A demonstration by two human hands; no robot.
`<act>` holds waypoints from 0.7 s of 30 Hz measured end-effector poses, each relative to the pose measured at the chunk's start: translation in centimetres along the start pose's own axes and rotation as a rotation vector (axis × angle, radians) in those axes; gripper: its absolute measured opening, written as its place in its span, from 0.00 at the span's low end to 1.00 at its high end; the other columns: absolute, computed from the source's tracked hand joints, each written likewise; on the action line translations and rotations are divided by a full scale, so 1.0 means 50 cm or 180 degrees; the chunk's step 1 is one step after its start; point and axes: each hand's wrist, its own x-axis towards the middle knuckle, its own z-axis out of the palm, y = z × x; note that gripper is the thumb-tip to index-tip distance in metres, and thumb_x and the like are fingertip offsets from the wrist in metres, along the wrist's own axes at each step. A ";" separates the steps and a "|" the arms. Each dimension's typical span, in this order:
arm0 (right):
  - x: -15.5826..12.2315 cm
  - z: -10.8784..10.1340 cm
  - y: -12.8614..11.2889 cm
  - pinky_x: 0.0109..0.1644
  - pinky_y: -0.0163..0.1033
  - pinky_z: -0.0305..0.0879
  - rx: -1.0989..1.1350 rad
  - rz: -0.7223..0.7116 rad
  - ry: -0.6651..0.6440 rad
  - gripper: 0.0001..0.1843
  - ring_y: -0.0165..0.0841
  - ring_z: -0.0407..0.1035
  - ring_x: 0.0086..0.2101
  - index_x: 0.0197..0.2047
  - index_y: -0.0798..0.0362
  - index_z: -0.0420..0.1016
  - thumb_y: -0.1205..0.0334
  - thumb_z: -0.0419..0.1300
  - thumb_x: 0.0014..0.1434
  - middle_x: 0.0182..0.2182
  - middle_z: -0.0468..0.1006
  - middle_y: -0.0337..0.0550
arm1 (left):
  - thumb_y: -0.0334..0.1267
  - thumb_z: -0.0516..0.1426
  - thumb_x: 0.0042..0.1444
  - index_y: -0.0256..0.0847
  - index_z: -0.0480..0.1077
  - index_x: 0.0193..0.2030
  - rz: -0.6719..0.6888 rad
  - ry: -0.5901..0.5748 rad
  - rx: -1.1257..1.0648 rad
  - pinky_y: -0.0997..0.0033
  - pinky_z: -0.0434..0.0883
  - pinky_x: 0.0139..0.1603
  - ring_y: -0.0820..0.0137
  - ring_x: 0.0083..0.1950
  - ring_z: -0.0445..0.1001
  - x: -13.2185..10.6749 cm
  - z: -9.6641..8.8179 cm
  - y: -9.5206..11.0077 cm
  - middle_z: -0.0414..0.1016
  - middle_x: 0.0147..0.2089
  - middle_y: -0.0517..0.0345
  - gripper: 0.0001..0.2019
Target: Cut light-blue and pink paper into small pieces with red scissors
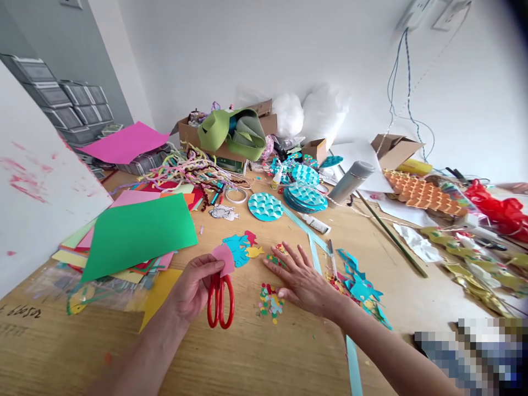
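My left hand (198,283) pinches a small piece of pink paper (224,258) between thumb and fingers. Red-handled scissors (220,308) show just below that paper, their blades hidden; whether the hand also grips them I cannot tell. Touching or just behind the pink piece are blue paper fish (238,248), with a yellow paper fish (254,252) and a red one (250,237) beside them. My right hand (299,283) lies with fingers spread over small coloured paper dots, partly covering them. More paper dots (271,302) are scattered left of its thumb.
Green paper (142,234) tops a stack at left. Blue paper scraps (363,286) and a pen (332,257) lie right of my hand. Farther back are woven blue discs (266,206), a glue bottle (314,223), pipe cleaners (185,170) and a grey cylinder (352,183).
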 end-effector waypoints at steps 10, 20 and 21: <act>0.038 0.006 0.058 0.63 0.70 0.37 -0.0025 0.0328 0.0014 0.35 0.57 0.34 0.66 0.69 0.39 0.46 0.38 0.42 0.63 0.69 0.45 0.47 | 0.30 0.71 0.28 0.33 0.75 0.24 -0.0004 0.0195 0.0032 0.78 0.72 0.24 0.72 0.22 0.74 0.007 -0.001 -0.003 0.77 0.22 0.57 0.13; -0.027 0.001 0.067 0.62 0.72 0.39 0.0100 -0.0288 -0.0025 0.37 0.57 0.34 0.66 0.69 0.34 0.44 0.35 0.48 0.59 0.70 0.39 0.43 | 0.30 0.71 0.29 0.34 0.75 0.24 -0.0133 0.0207 0.0125 0.77 0.73 0.25 0.73 0.22 0.73 0.006 -0.001 -0.009 0.77 0.23 0.57 0.13; -0.026 0.002 0.069 0.61 0.72 0.39 0.0124 -0.0312 -0.0044 0.37 0.57 0.34 0.66 0.69 0.33 0.44 0.35 0.48 0.59 0.70 0.39 0.43 | 0.30 0.71 0.28 0.34 0.75 0.24 -0.0156 0.0219 0.0143 0.78 0.73 0.25 0.73 0.22 0.73 0.005 -0.001 -0.009 0.77 0.23 0.57 0.13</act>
